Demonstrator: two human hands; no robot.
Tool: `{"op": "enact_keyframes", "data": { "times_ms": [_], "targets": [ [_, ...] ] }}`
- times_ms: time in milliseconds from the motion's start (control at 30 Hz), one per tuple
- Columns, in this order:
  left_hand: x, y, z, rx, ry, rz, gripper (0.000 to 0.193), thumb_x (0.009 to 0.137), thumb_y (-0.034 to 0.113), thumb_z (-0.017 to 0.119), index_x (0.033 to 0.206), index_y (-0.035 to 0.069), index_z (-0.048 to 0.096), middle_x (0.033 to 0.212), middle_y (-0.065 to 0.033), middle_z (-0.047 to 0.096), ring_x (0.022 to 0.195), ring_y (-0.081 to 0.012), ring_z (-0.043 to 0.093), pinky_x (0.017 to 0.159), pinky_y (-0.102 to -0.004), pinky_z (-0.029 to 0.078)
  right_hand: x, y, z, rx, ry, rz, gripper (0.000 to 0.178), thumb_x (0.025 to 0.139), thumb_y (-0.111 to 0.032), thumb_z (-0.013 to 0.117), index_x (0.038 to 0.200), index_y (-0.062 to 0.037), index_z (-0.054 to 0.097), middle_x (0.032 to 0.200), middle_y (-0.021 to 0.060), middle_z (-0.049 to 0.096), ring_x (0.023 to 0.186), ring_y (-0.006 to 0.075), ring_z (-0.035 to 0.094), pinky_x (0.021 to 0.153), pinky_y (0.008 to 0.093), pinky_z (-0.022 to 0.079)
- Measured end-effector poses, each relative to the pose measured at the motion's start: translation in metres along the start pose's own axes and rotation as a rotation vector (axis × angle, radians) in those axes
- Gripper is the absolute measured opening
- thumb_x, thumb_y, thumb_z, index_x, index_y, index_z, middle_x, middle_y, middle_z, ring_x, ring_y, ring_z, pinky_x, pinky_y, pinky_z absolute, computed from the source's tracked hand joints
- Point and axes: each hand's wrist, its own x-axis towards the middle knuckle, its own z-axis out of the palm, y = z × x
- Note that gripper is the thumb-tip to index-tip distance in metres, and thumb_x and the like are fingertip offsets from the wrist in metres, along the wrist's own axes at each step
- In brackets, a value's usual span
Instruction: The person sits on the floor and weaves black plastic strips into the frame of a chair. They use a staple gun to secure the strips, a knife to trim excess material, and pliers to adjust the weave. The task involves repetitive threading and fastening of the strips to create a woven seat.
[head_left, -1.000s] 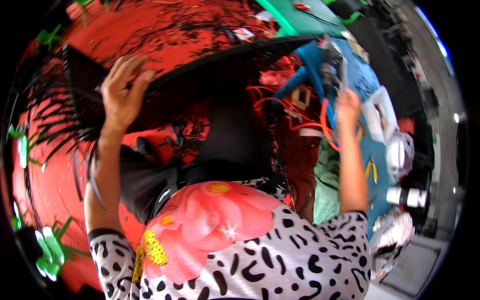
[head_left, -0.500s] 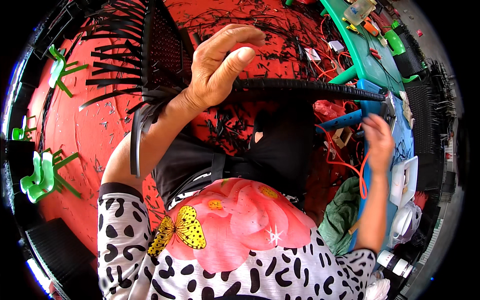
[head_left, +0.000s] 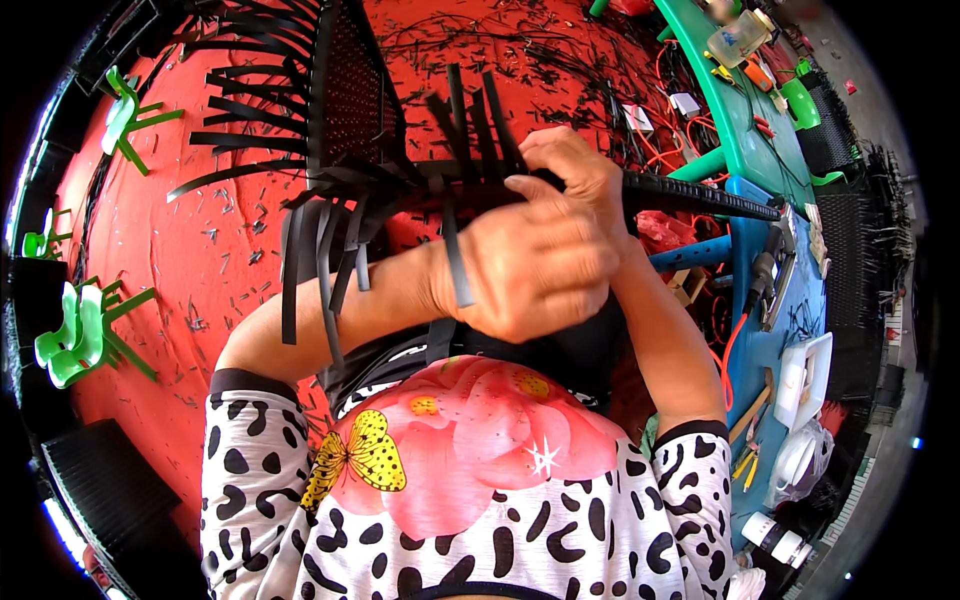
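Smooth, satiny plastic-looking strips (head_left: pixel 290 275) here, rough weave across the panel (head_left: pixel 355 95), soft cloth on the shirt (head_left: pixel 480 450), and glossy plastic chairs (head_left: pixel 90 335)!

"Is there any writing you can read from where you are?"

"None that I can read, neither words nor numbers."

"What about that pale mark near the waist of your black trousers (head_left: pixel 575 352)?"

"It's too small for me to tell whether it's lettering."

"And the white cylinder (head_left: pixel 778 541) over on your right?"

"It has dark bands around it. If there's print on it, it's too small for me to make out."

"Your shirt (head_left: pixel 490 445) is printed all over, though."

"The print I can see on it is pictures and black blotches: a pink flower, a yellow butterfly, a white star shape. I can't read any of that as text."
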Motion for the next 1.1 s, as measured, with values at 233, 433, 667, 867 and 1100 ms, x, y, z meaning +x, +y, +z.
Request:
{"op": "enact_keyframes", "data": {
  "times_ms": [233, 433, 667, 867, 1100],
  "targets": [
    [0.001, -0.02, -0.002, 0.141, 0.193, -0.092, 0.022, 0.065, 0.009, 0.07, 0.082, 0.002, 0.058, 0.085, -0.0097, 0.056, 0.072, -0.0261, 0.057, 0.069, -0.0403, 0.048, 0.01, -0.009, -0.012, 0.642, 0.094, 0.436, 0.012, 0.086, -0.008, 0.063, 0.077, -0.0015, 0.059, 0.075, -0.0003, 0.062, 0.067, 0.0032, 0.051, 0.06, 0.0213, 0.043],
    [-0.025, -0.032, -0.014, 0.529, -0.294, -0.631, 0.028, 0.076, 0.027, 0.067, 0.091, 0.006, 0.057, 0.082, -0.0084, 0.058, 0.075, -0.0265, 0.06, 0.068, -0.0366, 0.047, 0.014, 0.001, -0.017, 0.326, 0.097, 0.383, 0.016, 0.087, -0.011, 0.063, 0.076, -0.0007, 0.058, 0.068, 0.0007, 0.062, 0.063, 0.0046, 0.052, 0.058, 0.0223, 0.043],
    [-0.033, -0.03, -0.014, 0.369, -0.369, -0.772, 0.02, 0.079, 0.022, 0.062, 0.09, 0.005, 0.057, 0.076, -0.0082, 0.059, 0.071, -0.0283, 0.061, 0.06, -0.0398, 0.049, 0.009, -0.029, -0.004, 0.115, 0.133, 0.276, 0.025, 0.09, -0.012, 0.06, 0.07, -0.0007, 0.05, 0.065, 0.003, 0.057, 0.057, 0.0084, 0.048, 0.054, 0.0242, 0.04],
    [-0.019, -0.018, -0.006, 0.381, -0.291, -0.792, 0.016, 0.077, 0.021, 0.063, 0.078, 0.006, 0.055, 0.074, -0.0078, 0.057, 0.067, -0.0285, 0.06, 0.055, -0.0395, 0.048, -0.004, -0.052, -0.011, 0.499, 0.216, 0.565, 0.029, 0.094, -0.014, 0.054, 0.068, -0.0045, 0.046, 0.063, 0.0028, 0.056, 0.055, 0.0052, 0.041, 0.051, 0.0212, 0.034],
    [-0.027, -0.014, -0.001, 0.481, -0.244, -0.754, 0.021, 0.075, 0.024, 0.066, 0.077, 0.008, 0.054, 0.073, -0.0059, 0.056, 0.065, -0.0261, 0.061, 0.054, -0.0378, 0.047, 0.0, -0.084, -0.025, 0.392, 0.083, 0.452, 0.028, 0.094, -0.008, 0.052, 0.068, -0.0023, 0.043, 0.062, 0.0014, 0.05, 0.058, 0.0071, 0.046, 0.056, 0.0218, 0.039]
  ]
}}
